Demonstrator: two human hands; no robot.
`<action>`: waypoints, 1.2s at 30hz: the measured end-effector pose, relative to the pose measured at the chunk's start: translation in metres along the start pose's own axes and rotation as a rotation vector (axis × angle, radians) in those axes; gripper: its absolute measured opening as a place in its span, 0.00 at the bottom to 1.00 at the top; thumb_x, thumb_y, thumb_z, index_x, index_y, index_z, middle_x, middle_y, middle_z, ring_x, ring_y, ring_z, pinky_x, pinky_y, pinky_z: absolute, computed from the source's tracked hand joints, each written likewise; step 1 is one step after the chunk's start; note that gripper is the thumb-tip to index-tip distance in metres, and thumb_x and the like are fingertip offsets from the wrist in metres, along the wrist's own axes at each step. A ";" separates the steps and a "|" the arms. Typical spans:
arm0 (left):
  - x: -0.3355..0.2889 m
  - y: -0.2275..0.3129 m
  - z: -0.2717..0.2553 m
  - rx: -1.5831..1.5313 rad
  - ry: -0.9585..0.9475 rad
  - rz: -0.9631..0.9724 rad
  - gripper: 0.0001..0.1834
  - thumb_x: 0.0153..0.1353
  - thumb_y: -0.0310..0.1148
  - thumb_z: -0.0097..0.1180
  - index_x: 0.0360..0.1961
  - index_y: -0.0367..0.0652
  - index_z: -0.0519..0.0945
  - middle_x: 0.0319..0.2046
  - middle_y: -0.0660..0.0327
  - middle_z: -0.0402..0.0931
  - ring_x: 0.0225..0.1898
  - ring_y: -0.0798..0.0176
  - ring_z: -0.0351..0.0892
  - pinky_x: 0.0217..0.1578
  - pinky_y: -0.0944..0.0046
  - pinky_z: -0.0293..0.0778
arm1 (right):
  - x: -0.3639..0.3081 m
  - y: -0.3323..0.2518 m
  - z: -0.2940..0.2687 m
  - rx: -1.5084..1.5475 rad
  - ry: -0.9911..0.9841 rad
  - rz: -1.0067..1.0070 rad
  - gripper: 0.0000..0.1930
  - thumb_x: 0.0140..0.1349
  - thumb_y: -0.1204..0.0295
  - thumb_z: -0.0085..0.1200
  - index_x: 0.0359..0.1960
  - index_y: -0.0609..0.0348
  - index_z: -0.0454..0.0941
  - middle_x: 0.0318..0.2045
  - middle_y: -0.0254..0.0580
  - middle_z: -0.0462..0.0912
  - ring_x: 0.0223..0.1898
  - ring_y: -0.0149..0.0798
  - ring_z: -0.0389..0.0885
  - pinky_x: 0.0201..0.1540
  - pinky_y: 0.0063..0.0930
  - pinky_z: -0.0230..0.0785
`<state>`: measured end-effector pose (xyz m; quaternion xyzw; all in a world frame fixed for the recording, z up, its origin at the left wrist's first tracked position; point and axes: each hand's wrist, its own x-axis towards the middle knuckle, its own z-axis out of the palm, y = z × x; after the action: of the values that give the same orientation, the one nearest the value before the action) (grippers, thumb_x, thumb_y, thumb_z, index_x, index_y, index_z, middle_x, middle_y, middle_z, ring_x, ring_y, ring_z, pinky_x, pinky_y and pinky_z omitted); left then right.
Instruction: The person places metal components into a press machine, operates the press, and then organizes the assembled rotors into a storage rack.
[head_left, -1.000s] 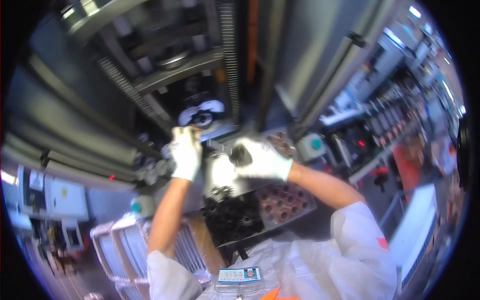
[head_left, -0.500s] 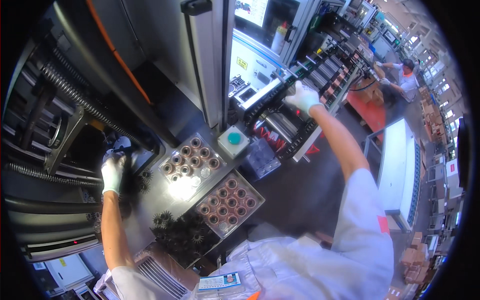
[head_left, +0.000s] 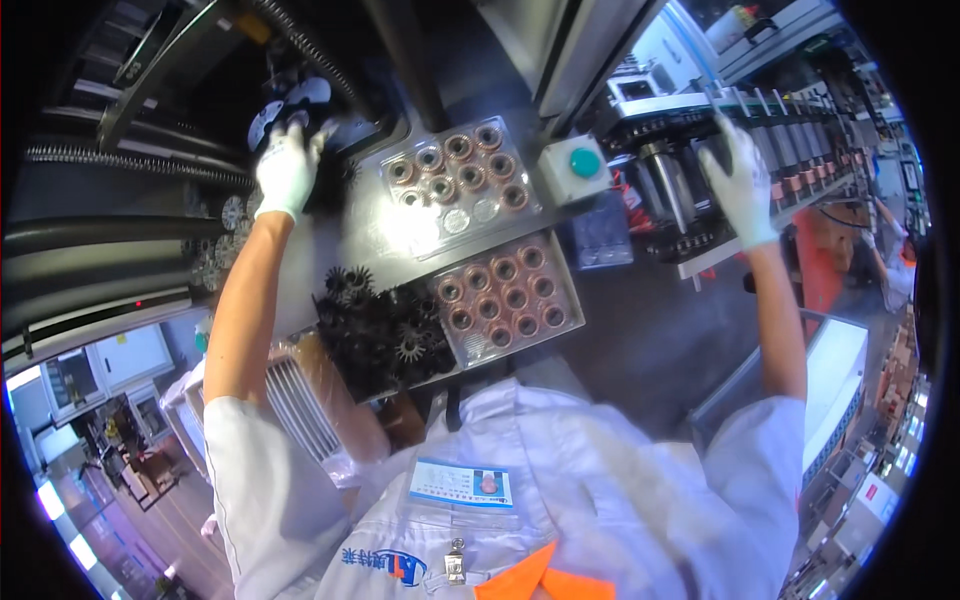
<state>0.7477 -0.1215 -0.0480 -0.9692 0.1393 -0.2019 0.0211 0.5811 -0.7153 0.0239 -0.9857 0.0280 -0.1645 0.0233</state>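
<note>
My left hand [head_left: 288, 175], in a white glove, reaches to a silver curved metal piece [head_left: 290, 108] inside the dark machine. Its fingertips are bent and lost in shadow, so any grip is unclear. My right hand [head_left: 742, 185], also gloved, hovers at the conveyor [head_left: 690, 240] beside a shiny metal roller [head_left: 668, 185]. Its thumb and fingers are apart, with nothing visible between them. Grey cylinders with copper-coloured ends [head_left: 795, 185] stand in a row along the conveyor, just right of that hand.
Between my arms, a clear tray [head_left: 525, 222] and a second tray [head_left: 578, 322] hold copper-ringed round parts. Black toothed wheels [head_left: 410, 345] are heaped beside them. A green button box [head_left: 580, 168] and blue bin [head_left: 603, 238] stand near the conveyor. A co-worker [head_left: 897, 270] is at far right.
My view has turned, so the trays and machine sit higher and further right. My left hand stays at the silver piece. My right hand stays by the conveyor, its thumb and fingers now clearly apart.
</note>
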 end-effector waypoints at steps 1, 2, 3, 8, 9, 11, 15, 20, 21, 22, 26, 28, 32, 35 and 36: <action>-0.007 -0.003 0.001 -0.008 -0.016 0.050 0.30 0.66 0.49 0.56 0.63 0.44 0.71 0.54 0.35 0.76 0.41 0.41 0.84 0.40 0.51 0.81 | -0.012 -0.029 -0.001 0.213 0.033 -0.120 0.25 0.63 0.67 0.61 0.61 0.58 0.73 0.55 0.51 0.79 0.57 0.50 0.77 0.60 0.40 0.68; -0.010 -0.012 -0.001 0.002 -0.018 0.132 0.30 0.66 0.47 0.56 0.64 0.43 0.70 0.55 0.35 0.76 0.40 0.42 0.85 0.39 0.51 0.81 | -0.026 -0.062 0.001 0.485 -0.071 -0.057 0.22 0.62 0.69 0.61 0.58 0.61 0.76 0.52 0.51 0.81 0.56 0.49 0.79 0.60 0.38 0.68; -0.010 -0.021 -0.003 0.013 -0.021 0.210 0.30 0.66 0.45 0.55 0.65 0.41 0.70 0.55 0.35 0.75 0.39 0.42 0.85 0.38 0.52 0.81 | -0.044 -0.088 0.009 0.558 -0.162 -0.079 0.21 0.62 0.70 0.61 0.57 0.61 0.77 0.52 0.50 0.81 0.55 0.48 0.79 0.60 0.37 0.69; -0.002 0.008 0.000 0.015 -0.051 0.073 0.22 0.67 0.39 0.51 0.58 0.39 0.74 0.52 0.39 0.78 0.37 0.41 0.85 0.37 0.47 0.80 | -0.074 -0.240 0.023 0.752 -0.420 -0.444 0.18 0.62 0.64 0.60 0.51 0.58 0.80 0.46 0.49 0.82 0.46 0.50 0.83 0.50 0.39 0.76; -0.004 0.003 -0.004 -0.016 -0.078 0.076 0.23 0.67 0.38 0.51 0.60 0.38 0.73 0.54 0.37 0.75 0.40 0.40 0.84 0.39 0.47 0.80 | -0.074 -0.270 0.030 0.766 -0.382 -0.510 0.19 0.63 0.61 0.59 0.53 0.56 0.79 0.47 0.49 0.82 0.46 0.49 0.83 0.50 0.40 0.76; -0.016 -0.012 -0.027 -0.031 -0.162 0.034 0.26 0.66 0.37 0.53 0.63 0.37 0.70 0.57 0.35 0.73 0.45 0.38 0.83 0.45 0.48 0.80 | -0.068 -0.330 0.030 0.769 -0.466 -0.560 0.22 0.65 0.59 0.56 0.58 0.52 0.77 0.51 0.46 0.80 0.46 0.50 0.82 0.49 0.43 0.75; -0.084 -0.029 -0.126 -0.287 0.142 -0.090 0.26 0.66 0.31 0.53 0.63 0.34 0.70 0.60 0.41 0.73 0.58 0.41 0.76 0.57 0.52 0.73 | -0.051 -0.382 0.057 0.720 -0.398 -0.682 0.21 0.64 0.61 0.55 0.58 0.48 0.77 0.48 0.45 0.79 0.45 0.50 0.81 0.47 0.44 0.75; -0.268 -0.153 -0.168 -0.287 -0.267 -0.703 0.21 0.66 0.24 0.48 0.61 0.34 0.74 0.58 0.40 0.74 0.60 0.41 0.75 0.63 0.51 0.69 | -0.048 -0.408 0.096 0.738 -0.504 -0.847 0.16 0.62 0.66 0.56 0.52 0.50 0.80 0.45 0.46 0.79 0.43 0.50 0.81 0.46 0.42 0.75; -0.287 -0.157 -0.162 -0.100 -0.187 -0.431 0.21 0.67 0.26 0.49 0.60 0.35 0.75 0.59 0.40 0.73 0.60 0.40 0.74 0.63 0.49 0.68 | -0.044 -0.414 0.093 0.726 -0.516 -0.855 0.15 0.62 0.68 0.56 0.50 0.51 0.80 0.44 0.46 0.79 0.42 0.51 0.81 0.45 0.42 0.75; -0.298 -0.168 -0.156 -0.114 -0.136 -0.481 0.21 0.67 0.28 0.50 0.60 0.37 0.75 0.59 0.42 0.74 0.60 0.40 0.74 0.63 0.49 0.68 | -0.042 -0.420 0.088 0.708 -0.533 -0.858 0.14 0.62 0.69 0.56 0.49 0.52 0.80 0.43 0.47 0.78 0.42 0.51 0.81 0.45 0.43 0.75; -0.225 -0.121 -0.158 -0.201 -0.029 -0.444 0.22 0.64 0.34 0.55 0.60 0.45 0.77 0.60 0.48 0.74 0.61 0.41 0.72 0.63 0.48 0.67 | -0.039 -0.405 0.070 0.655 -0.556 -0.758 0.15 0.62 0.72 0.54 0.51 0.54 0.79 0.42 0.50 0.77 0.41 0.53 0.80 0.44 0.42 0.74; -0.208 -0.118 -0.145 -0.088 -0.038 -0.394 0.23 0.59 0.37 0.61 0.57 0.47 0.79 0.55 0.51 0.77 0.56 0.45 0.76 0.57 0.49 0.71 | -0.037 -0.412 0.051 0.744 -0.550 -0.677 0.16 0.62 0.73 0.53 0.52 0.55 0.78 0.41 0.50 0.76 0.41 0.54 0.80 0.44 0.42 0.74; -0.201 -0.131 -0.106 -0.009 -0.035 -0.349 0.23 0.51 0.37 0.68 0.50 0.50 0.83 0.49 0.53 0.77 0.50 0.45 0.76 0.52 0.47 0.72 | -0.046 -0.393 0.035 0.999 -0.529 -0.551 0.14 0.61 0.74 0.56 0.49 0.56 0.80 0.40 0.50 0.77 0.41 0.53 0.79 0.46 0.39 0.72; -0.195 -0.133 -0.098 0.012 0.019 -0.272 0.22 0.45 0.35 0.72 0.45 0.49 0.82 0.52 0.53 0.75 0.53 0.45 0.75 0.53 0.46 0.71 | -0.057 -0.368 0.029 0.984 -0.528 -0.542 0.10 0.59 0.73 0.61 0.43 0.59 0.83 0.38 0.47 0.82 0.41 0.49 0.83 0.47 0.36 0.74; -0.194 -0.133 -0.099 -0.004 0.032 -0.233 0.21 0.45 0.34 0.72 0.43 0.47 0.81 0.54 0.53 0.74 0.55 0.45 0.74 0.55 0.46 0.70 | -0.061 -0.363 0.026 1.066 -0.570 -0.447 0.10 0.60 0.73 0.61 0.43 0.60 0.84 0.39 0.46 0.84 0.42 0.46 0.84 0.48 0.34 0.75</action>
<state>0.5724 0.0615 -0.0186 -0.9756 0.0263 -0.2181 -0.0066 0.5494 -0.3486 -0.0008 -0.8259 -0.2711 0.1114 0.4817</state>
